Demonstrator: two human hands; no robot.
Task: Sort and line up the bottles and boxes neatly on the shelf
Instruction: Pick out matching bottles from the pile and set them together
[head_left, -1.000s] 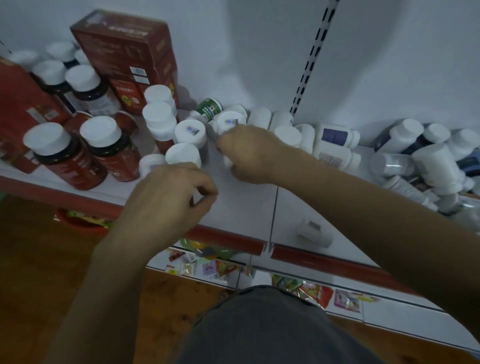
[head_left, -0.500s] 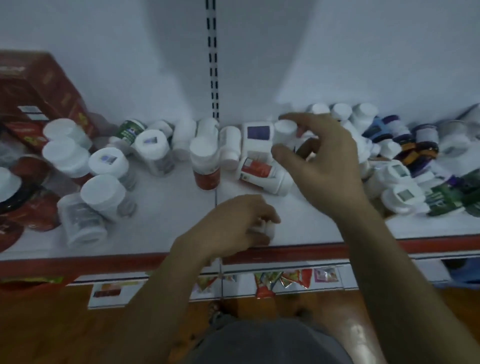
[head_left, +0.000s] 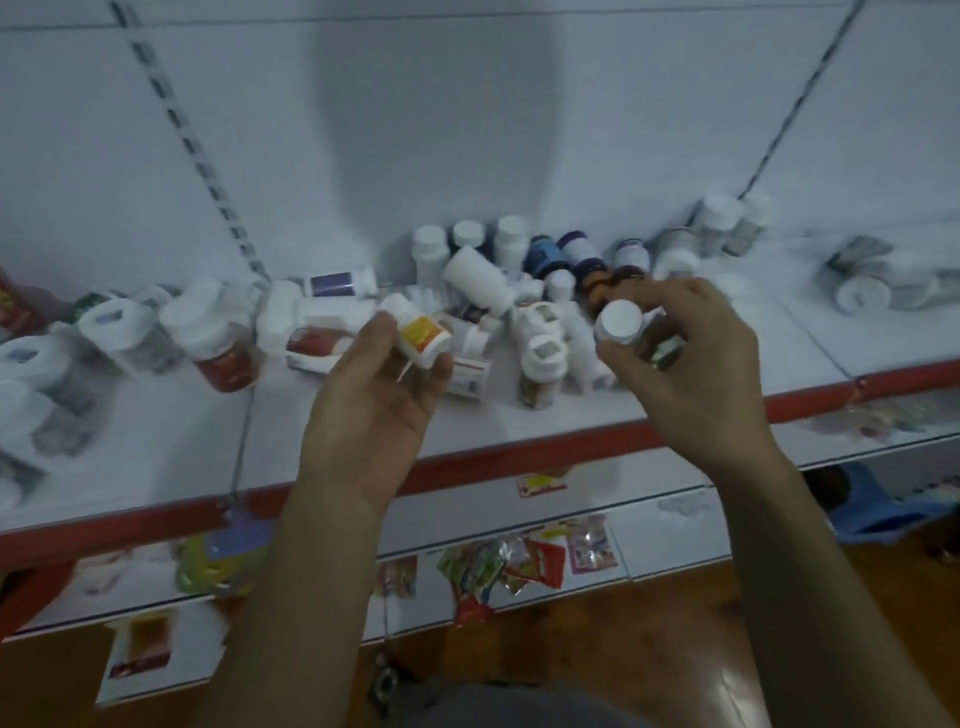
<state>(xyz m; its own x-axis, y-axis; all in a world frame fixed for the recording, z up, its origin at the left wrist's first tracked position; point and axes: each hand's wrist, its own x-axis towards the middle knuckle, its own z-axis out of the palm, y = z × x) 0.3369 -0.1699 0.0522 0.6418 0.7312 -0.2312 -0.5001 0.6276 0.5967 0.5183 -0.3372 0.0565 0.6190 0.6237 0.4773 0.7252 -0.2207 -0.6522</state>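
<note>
- Two hands are now loaded, where half a second back neither had lifted anything; the shelf's red lip (head_left: 545, 449) is the mark for every place below
- On the near side of the red lip and lower down, loose sachets (head_left: 509, 566) lie on a lower shelf, no part of this job
- Just past the lip, the left hand (head_left: 374, 400) is turned palm up, and a yellow-labelled bottle (head_left: 422, 335) lies tilted between its thumb and curled fingertips, clear of the deck; half a second ago this hand was down at the lip closing over a small bottle lying there, so I judge this is that one, picked up
- Equally far behind the lip and further right, the right hand (head_left: 691, 374) has fingers and thumb curled round a white-capped bottle (head_left: 621, 319), cap towards the camera; earlier it hung spread and bare over the heap
- Further behind the lip, the heap of bottles (head_left: 540, 343) is a jumble, many on their sides and touching one another
- Farthest from the lip, against the back panel, a short row of upright bottles (head_left: 511, 239) stands, with dark ones just beside it
- My reading: two bottles are out of the mess and each needs a matching group to join, while most of the heap is not yet stood up, so the sorting looks far from done
</note>
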